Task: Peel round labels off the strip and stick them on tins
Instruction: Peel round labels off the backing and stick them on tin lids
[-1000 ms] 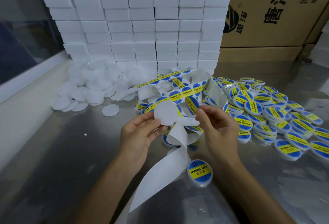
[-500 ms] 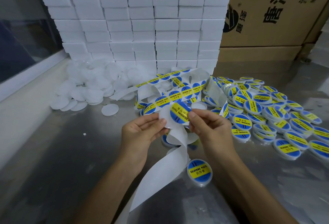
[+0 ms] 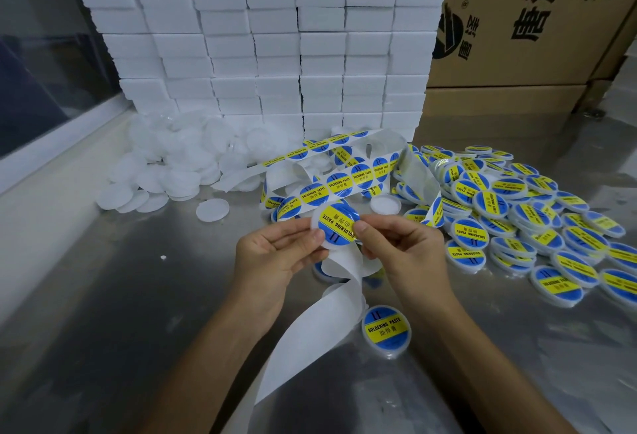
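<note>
Above the tabletop, head view, only view: both hands held close together mid-frame. Left hand grips a white tin by its left edge, fingers curled under, thumb on top. Right hand pinches the right edge of the tin, thumb pressing the round label down; the label covers most of the lid, text running diagonally. Label looks nearly seated, needs smoothing, my guess. Strip lies just beyond the hands, long axis left-right, spent backing trailing toward the camera. Labelled tins heap right, nearer the right hand; blank tins pile far left, nearer the left hand.
</note>
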